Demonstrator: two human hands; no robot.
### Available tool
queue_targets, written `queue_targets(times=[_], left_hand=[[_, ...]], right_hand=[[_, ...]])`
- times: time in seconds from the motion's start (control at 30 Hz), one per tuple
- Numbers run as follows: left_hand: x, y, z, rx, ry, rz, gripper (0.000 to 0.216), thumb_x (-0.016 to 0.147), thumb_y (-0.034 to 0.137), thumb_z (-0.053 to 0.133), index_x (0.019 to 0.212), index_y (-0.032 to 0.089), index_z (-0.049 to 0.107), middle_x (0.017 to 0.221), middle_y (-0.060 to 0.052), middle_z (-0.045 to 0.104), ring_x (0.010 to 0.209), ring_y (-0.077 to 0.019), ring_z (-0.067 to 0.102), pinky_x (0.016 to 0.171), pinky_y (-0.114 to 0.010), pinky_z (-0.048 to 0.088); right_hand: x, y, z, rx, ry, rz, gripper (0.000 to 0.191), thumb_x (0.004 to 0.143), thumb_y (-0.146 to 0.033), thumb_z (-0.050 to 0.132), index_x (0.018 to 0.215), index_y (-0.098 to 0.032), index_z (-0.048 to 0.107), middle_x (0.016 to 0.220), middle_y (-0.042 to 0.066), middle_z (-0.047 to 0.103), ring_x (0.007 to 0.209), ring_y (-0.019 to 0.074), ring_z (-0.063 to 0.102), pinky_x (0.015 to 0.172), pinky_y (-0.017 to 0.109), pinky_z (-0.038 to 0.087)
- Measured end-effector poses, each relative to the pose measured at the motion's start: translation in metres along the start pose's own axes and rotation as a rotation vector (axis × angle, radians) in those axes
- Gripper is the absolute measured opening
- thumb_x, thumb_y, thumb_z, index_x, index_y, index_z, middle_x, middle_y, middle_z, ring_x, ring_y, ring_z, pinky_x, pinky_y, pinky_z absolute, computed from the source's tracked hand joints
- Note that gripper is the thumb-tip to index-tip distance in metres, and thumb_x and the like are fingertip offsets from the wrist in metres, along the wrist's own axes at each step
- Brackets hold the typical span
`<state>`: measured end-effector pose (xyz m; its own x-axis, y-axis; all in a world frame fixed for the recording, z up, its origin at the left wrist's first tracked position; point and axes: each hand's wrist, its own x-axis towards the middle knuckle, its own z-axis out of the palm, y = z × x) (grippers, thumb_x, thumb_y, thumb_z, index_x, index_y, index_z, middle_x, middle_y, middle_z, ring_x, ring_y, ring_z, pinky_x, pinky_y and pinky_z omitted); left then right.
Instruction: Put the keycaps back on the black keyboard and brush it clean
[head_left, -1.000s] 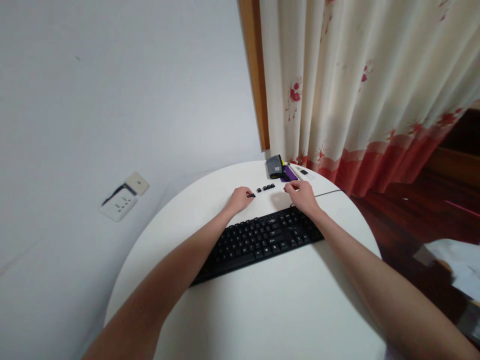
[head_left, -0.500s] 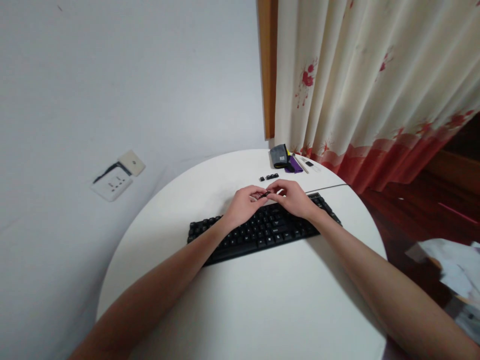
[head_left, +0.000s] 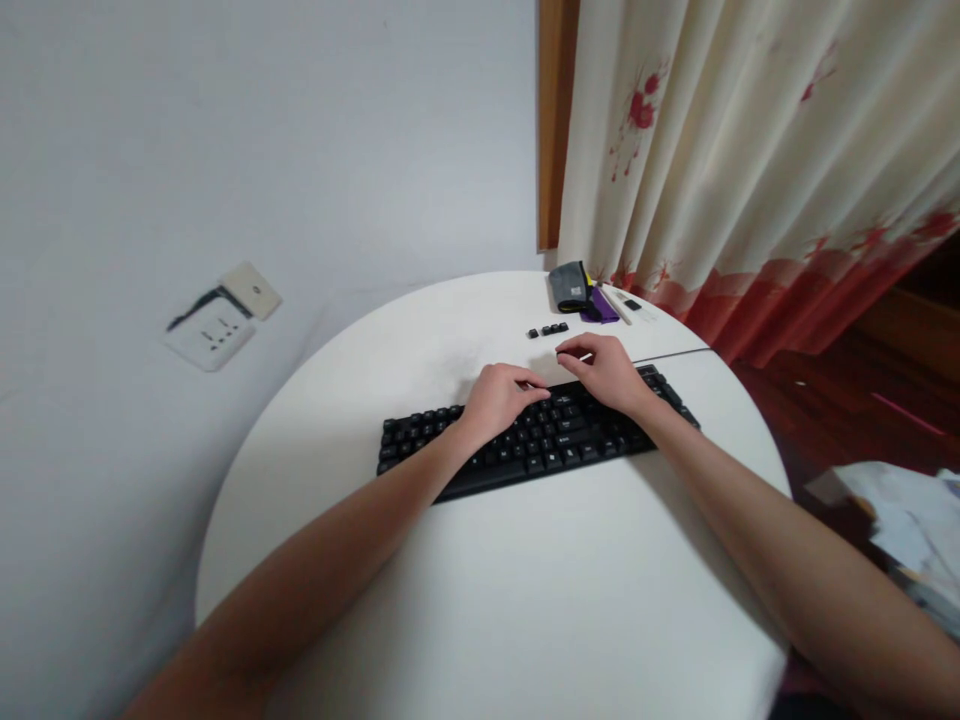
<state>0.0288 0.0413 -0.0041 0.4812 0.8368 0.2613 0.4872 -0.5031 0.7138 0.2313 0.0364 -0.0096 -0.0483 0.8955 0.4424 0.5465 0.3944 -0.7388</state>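
A black keyboard (head_left: 517,455) lies at a slant on the white round table, partly covered by both my hands. My left hand (head_left: 499,400) rests over its upper middle keys, thumb and forefinger brought together in a pinch; whatever is between the tips is too small to make out. Just above the keyboard's back edge, my right hand (head_left: 604,370) is raised, its thumb and forefinger pinching a small black keycap (head_left: 558,353), mostly hidden by the fingertips. Behind the hands, several loose black keycaps (head_left: 555,328) sit in a short row on the table.
At the table's far edge lie a grey folded cloth (head_left: 568,288), a purple cloth (head_left: 601,307) and a pale stick-like tool (head_left: 616,304). A wall socket (head_left: 210,332) is at left, a flowered curtain (head_left: 690,150) behind. White papers (head_left: 900,510) are at right beyond the table (head_left: 300,470).
My hands, which met over the keyboard around a small black piece, have parted. The right hand has moved back and right with the keycap. The whole view has shifted slightly.
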Motion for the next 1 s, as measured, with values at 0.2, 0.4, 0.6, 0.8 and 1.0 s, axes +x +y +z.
queue_targets(times=[0.2, 0.4, 0.6, 0.8, 1.0], left_hand=[[-0.002, 0.001, 0.0, 0.051, -0.004, 0.03, 0.012, 0.084, 0.026, 0.068, 0.087, 0.022, 0.078, 0.089, -0.003, 0.078, 0.081, -0.0188, 0.07, 0.076, -0.03, 0.053], [-0.004, 0.002, -0.001, 0.101, 0.01, 0.034, 0.016, 0.086, 0.021, 0.062, 0.091, 0.022, 0.078, 0.095, -0.003, 0.077, 0.088, -0.019, 0.07, 0.082, -0.031, 0.053], [-0.004, 0.0, -0.001, 0.121, 0.029, 0.061, 0.014, 0.083, 0.021, 0.065, 0.091, 0.023, 0.077, 0.094, -0.003, 0.077, 0.089, -0.0204, 0.068, 0.084, -0.035, 0.053], [-0.006, 0.002, 0.0, 0.195, 0.003, 0.199, 0.014, 0.085, 0.017, 0.065, 0.087, 0.024, 0.076, 0.096, -0.002, 0.076, 0.092, -0.0201, 0.066, 0.093, -0.039, 0.049], [-0.013, 0.009, -0.002, 0.338, -0.043, 0.235, 0.022, 0.091, 0.02, 0.055, 0.097, 0.023, 0.076, 0.104, -0.004, 0.073, 0.098, -0.0218, 0.062, 0.095, -0.04, 0.047]], right_hand=[[-0.002, -0.004, 0.001, 0.017, -0.006, -0.001, 0.018, 0.083, -0.026, 0.064, 0.095, -0.016, 0.074, 0.089, 0.007, 0.073, 0.079, 0.0182, 0.066, 0.071, 0.031, 0.053], [-0.002, -0.004, 0.0, 0.025, 0.009, -0.007, 0.018, 0.082, -0.025, 0.064, 0.094, -0.015, 0.074, 0.087, 0.007, 0.073, 0.077, 0.0177, 0.066, 0.071, 0.03, 0.053], [-0.001, -0.004, -0.001, 0.024, -0.002, -0.003, 0.018, 0.082, -0.027, 0.065, 0.093, -0.016, 0.074, 0.088, 0.008, 0.073, 0.079, 0.019, 0.066, 0.072, 0.031, 0.053], [0.0, -0.002, -0.001, 0.021, -0.01, -0.003, 0.018, 0.082, -0.027, 0.065, 0.093, -0.016, 0.074, 0.087, 0.007, 0.073, 0.078, 0.0184, 0.066, 0.072, 0.031, 0.053], [0.0, 0.001, 0.001, 0.03, -0.014, -0.004, 0.017, 0.082, -0.025, 0.065, 0.093, -0.016, 0.074, 0.087, 0.007, 0.074, 0.079, 0.0186, 0.067, 0.073, 0.031, 0.053]])
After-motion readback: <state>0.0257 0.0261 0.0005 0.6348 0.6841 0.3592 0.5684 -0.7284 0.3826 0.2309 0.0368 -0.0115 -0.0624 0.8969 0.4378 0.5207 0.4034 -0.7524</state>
